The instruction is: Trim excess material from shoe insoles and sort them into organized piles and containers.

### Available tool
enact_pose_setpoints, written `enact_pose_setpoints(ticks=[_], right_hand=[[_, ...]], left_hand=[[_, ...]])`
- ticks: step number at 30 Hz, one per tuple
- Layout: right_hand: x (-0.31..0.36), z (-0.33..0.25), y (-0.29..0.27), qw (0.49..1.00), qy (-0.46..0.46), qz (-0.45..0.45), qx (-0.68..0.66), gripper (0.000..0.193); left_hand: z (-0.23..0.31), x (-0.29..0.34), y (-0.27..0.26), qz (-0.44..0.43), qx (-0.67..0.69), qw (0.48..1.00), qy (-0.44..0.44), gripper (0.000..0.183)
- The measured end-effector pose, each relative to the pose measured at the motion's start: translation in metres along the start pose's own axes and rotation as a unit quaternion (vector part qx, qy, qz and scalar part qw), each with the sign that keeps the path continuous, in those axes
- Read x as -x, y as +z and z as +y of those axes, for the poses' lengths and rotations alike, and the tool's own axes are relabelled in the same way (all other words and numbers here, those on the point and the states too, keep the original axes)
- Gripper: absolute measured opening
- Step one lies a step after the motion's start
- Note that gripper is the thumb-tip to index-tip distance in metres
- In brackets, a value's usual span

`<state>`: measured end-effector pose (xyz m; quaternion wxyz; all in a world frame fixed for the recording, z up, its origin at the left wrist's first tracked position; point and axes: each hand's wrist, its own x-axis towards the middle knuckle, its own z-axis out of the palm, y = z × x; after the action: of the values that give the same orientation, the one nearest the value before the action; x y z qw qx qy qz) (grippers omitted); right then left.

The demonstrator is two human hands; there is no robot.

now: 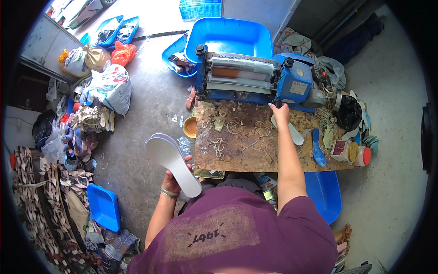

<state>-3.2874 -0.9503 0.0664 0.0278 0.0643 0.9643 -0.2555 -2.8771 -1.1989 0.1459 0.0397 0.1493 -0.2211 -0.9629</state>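
Note:
My left hand (171,182) is closed round a small stack of pale shoe insoles (169,160), held tilted left of the wooden table (237,157). Stretched forward, my right hand (280,113) is at the lower right corner of a blue roller machine (237,95). Its fingers are bent against a dark part at the machine's front edge; what they grip there is hidden. A white insole (294,133) lies on the table beside my right forearm, partly covered by it. Farther right lies a blue insole-shaped piece (318,148).
Loose strings (262,128) are scattered over the tabletop. An orange-brown bowl (190,127) stands at its left edge. Jars (364,156) sit at the right corner. Behind the machine is a large blue tub (228,29); another blue tub (325,192) is under the table's right side. Bags (107,89) line the left.

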Motion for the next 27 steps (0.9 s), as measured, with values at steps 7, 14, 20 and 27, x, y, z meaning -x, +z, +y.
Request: enact_pose_setpoints(ticks=[7, 14, 20, 27], right_hand=[[0.066, -0.053, -0.004, 0.980, -0.198, 0.035, -0.009, 0.052], [0.100, -0.199, 0.129, 0.864, -0.023, -0.466, -0.190, 0.058], [0.109, -0.233, 0.179, 0.845, 0.121, -0.418, -0.311, 0.037], [0.102, -0.216, 0.182, 0.695, 0.173, -0.543, -0.438, 0.027]], left_hand=[[-0.003, -0.010, 0.020, 0.005, 0.021, 0.999, 0.035, 0.090], [0.000, 0.006, 0.010, 0.013, 0.033, 0.999, 0.034, 0.087], [-0.002, 0.028, -0.014, 0.045, 0.031, 0.996, 0.064, 0.085], [-0.006, 0.041, -0.023, 0.064, 0.012, 0.995, 0.069, 0.085]])
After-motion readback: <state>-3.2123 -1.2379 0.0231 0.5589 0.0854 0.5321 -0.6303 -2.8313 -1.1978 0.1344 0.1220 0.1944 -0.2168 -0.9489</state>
